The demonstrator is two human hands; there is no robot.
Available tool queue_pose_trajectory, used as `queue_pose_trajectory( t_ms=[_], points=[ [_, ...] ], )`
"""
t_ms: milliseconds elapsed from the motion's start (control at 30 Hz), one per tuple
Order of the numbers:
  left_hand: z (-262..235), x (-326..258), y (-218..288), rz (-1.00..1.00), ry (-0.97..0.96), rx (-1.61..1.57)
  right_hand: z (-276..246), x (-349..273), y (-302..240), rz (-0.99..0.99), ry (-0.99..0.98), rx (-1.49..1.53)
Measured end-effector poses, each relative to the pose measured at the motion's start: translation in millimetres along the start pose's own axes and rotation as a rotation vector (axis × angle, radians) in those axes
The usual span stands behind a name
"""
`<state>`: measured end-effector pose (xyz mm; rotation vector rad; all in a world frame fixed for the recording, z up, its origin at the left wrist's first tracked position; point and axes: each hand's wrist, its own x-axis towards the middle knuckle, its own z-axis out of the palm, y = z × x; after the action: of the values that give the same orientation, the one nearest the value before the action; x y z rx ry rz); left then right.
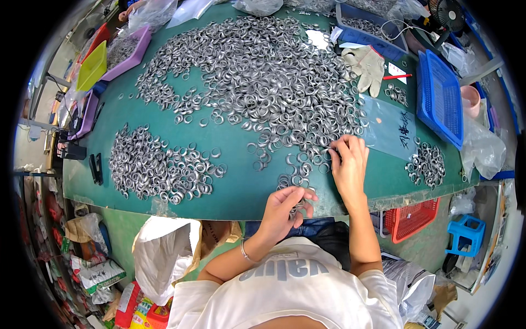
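Note:
A large heap of grey metal rings (pixel 274 71) spreads over the green tabletop (pixel 235 192). My left hand (pixel 282 211) is at the table's near edge, its fingers curled round several of these rings. Just beyond it lies a short trail of loose rings (pixel 298 170) leading back to the heap. My right hand (pixel 349 164) reaches over the heap's near right edge, thumb and forefinger pinched together at a ring. Whether that ring is lifted off the table I cannot tell. A smaller pile of rings (pixel 159 164) lies to the left, another pile (pixel 426 164) at the far right.
Blue stacked baskets (pixel 440 98), a clear plastic bag (pixel 389 126), a work glove (pixel 366 67) and a red pen (pixel 397 77) lie on the right. A purple tray (pixel 131 55) stands at the back left. Below the edge are an open white sack (pixel 164 257) and a red basket (pixel 412 219).

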<state>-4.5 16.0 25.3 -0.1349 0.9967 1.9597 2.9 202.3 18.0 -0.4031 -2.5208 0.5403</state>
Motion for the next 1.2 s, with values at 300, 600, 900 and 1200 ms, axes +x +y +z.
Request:
queue_pose_trajectory(
  t_ms=[300,600,900,1200],
  points=[
    [5,1,-1,0.065,0.037,0.023,-23,-26,-10,0.159,-0.100,0.452],
    [7,3,-6,0.306,-0.011,0.342,-26,-56,-35,0.597,-0.321,1.194],
    [1,2,5,0.066,-0.032,-0.039,-9,-5,-18,0.020,0.033,0.144],
    [-4,4,3,0.017,-0.074,-0.121,-10,-34,-20,0.548,-0.209,0.999]
  ],
)
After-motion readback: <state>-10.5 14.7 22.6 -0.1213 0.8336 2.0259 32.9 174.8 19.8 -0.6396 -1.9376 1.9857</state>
